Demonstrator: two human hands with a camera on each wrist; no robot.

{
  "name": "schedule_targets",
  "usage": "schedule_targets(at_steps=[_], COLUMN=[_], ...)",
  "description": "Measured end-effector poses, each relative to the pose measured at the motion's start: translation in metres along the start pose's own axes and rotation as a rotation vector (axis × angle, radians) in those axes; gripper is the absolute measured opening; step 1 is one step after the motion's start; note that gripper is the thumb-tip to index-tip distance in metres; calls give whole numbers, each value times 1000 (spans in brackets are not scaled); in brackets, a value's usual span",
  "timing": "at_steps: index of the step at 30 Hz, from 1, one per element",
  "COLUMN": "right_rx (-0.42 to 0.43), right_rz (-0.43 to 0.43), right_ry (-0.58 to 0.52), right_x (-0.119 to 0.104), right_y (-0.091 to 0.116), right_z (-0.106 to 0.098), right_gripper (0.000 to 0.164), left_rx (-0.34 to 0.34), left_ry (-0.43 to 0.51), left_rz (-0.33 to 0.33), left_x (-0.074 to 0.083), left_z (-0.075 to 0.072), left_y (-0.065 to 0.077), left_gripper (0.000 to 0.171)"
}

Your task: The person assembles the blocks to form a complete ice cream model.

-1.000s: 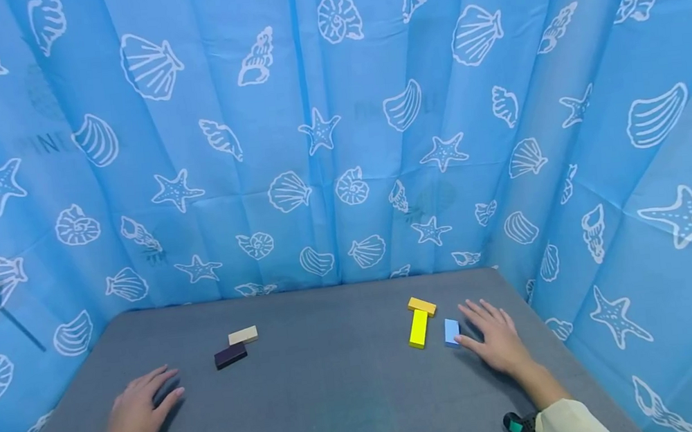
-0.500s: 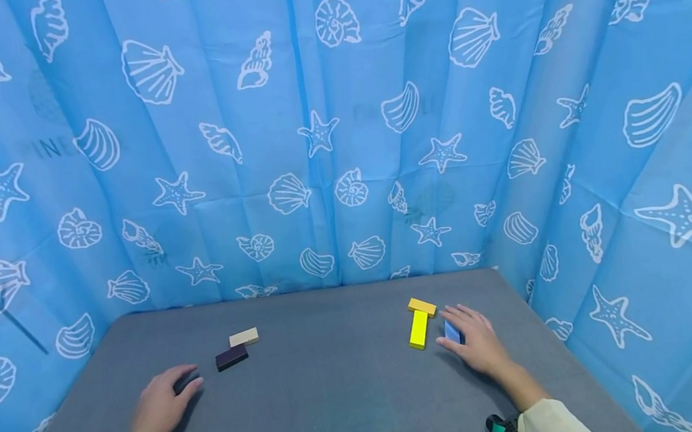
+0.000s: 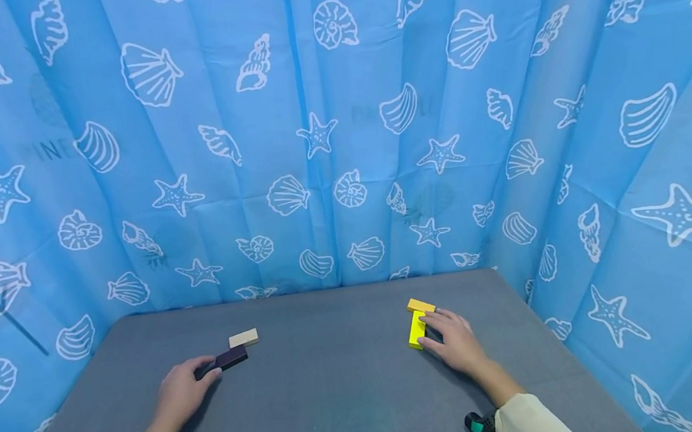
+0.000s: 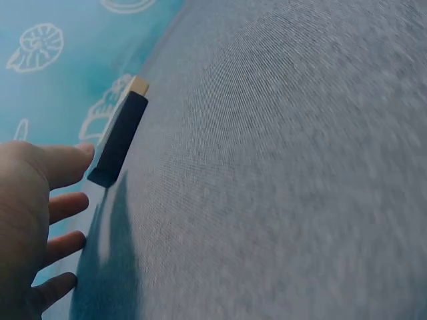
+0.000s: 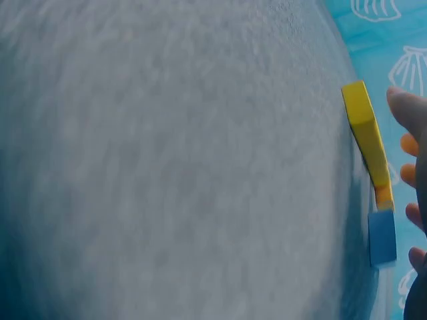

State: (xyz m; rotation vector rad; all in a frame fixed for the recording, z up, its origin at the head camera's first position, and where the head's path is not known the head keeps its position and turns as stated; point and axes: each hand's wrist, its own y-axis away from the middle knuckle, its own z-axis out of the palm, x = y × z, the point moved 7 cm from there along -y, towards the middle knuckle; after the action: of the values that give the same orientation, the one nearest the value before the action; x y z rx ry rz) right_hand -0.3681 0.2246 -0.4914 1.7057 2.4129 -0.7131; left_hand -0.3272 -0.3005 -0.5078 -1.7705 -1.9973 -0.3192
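Observation:
My left hand (image 3: 181, 390) is at the near-left end of a dark, almost black block (image 3: 232, 357), thumb and fingertips right at that end. In the left wrist view its fingers are spread apart and the dark block (image 4: 121, 139) lies just past the thumb. A cream block (image 3: 243, 337) sits behind the dark one. On the right, my right hand (image 3: 457, 346) hovers with loosely bent fingers, its fingertips overlapping a bright yellow block (image 3: 416, 331). An orange-yellow block (image 3: 420, 305) lies across the far end of that one. A blue block (image 5: 382, 239), hidden in the head view, shows in the right wrist view.
The blocks lie on a grey cloth-covered table (image 3: 337, 384). Blue curtains (image 3: 339, 140) with white shells and starfish hang behind it and along the sides. Each wrist wears a black device; the right one (image 3: 480, 425) has a green patch.
My left hand has moved right and forward to the dark block. The right hand has moved left, from beside the blue block over it to the yellow block. The blocks look unmoved.

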Motion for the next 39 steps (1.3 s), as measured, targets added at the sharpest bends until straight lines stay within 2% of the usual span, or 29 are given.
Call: schedule_targets(at_steps=[7, 14, 21, 31, 39], right_rx=[-35, -34, -41, -75, -105], right_rz=[46, 89, 110, 52, 4], right_ry=[26, 7, 9, 38, -25], right_x=[-2, -2, -2, -9, -27], right_y=[-5, -8, -8, -10, -11], right_z=[7, 12, 15, 14, 17], right_gripper=[47, 43, 41, 40, 42], left_rx=[28, 78, 84, 88, 94], left_ry=[7, 36, 44, 32, 19], left_rz=[-11, -22, -27, -44, -45], left_x=[3, 1, 2, 7, 13], left_z=[5, 4, 2, 1, 6], left_y=[-6, -5, -4, -7, -7], left_gripper=[39, 33, 31, 32, 31])
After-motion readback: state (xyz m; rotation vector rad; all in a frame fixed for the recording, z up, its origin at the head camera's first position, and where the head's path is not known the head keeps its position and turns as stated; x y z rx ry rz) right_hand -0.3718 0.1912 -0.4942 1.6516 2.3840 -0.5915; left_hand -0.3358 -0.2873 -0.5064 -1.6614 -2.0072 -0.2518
